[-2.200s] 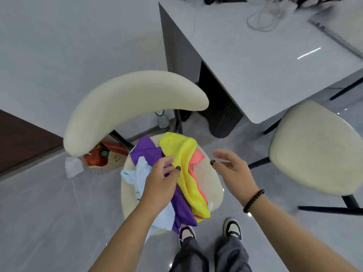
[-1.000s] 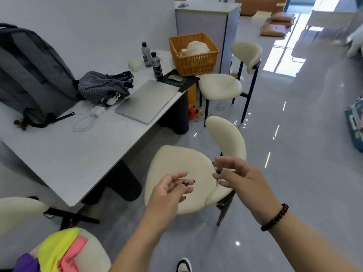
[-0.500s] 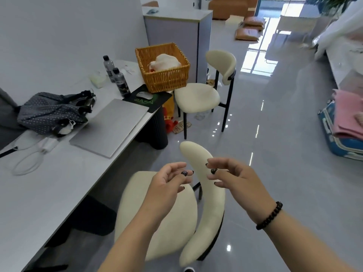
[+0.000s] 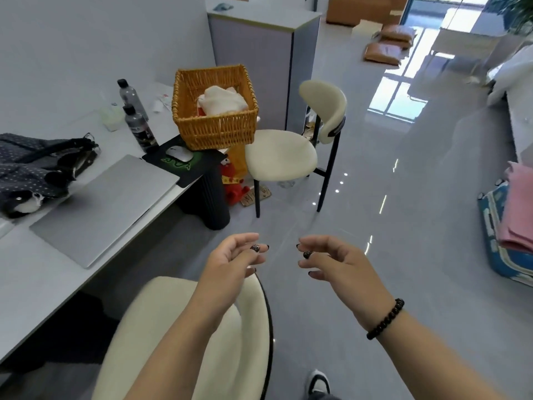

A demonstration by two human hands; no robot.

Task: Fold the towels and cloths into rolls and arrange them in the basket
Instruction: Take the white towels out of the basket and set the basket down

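From the head camera, both hands were raised in front of the person over the floor, well short of the far end of the tabletop (image 4: 57, 255). The left hand (image 4: 230, 264) had its fingers loosely curled with nothing between them, and the right hand (image 4: 331, 261) was the same, relaxed and empty, a bead bracelet (image 4: 385, 319) on its wrist.

The wicker basket (image 4: 215, 128) stood at the far end of the tabletop, on a black mat beside a mouse (image 4: 178, 153), with a pale cloth (image 4: 223, 101) already lumped inside it. That cloth looked bunched rather than rolled, though the basket's wall hid most of it. No other towel for the task showed near the hands. A pink folded cloth (image 4: 519, 209) lay far right on a blue case, well apart from everything else.

The risks looked like these. The basket sat close to the tabletop's far corner, partly over the mat, so a careless tug on its rim could probably tip it off toward the far chair (image 4: 281, 157). Two bottles (image 4: 135, 116) stood just left of the basket; an elbow swinging in from the near side could likely knock them onto the closed laptop (image 4: 106, 203). The near chair (image 4: 187, 342) sat directly below the arms, and a step forward could catch on it. With both hands empty, nothing could yet be rolled.
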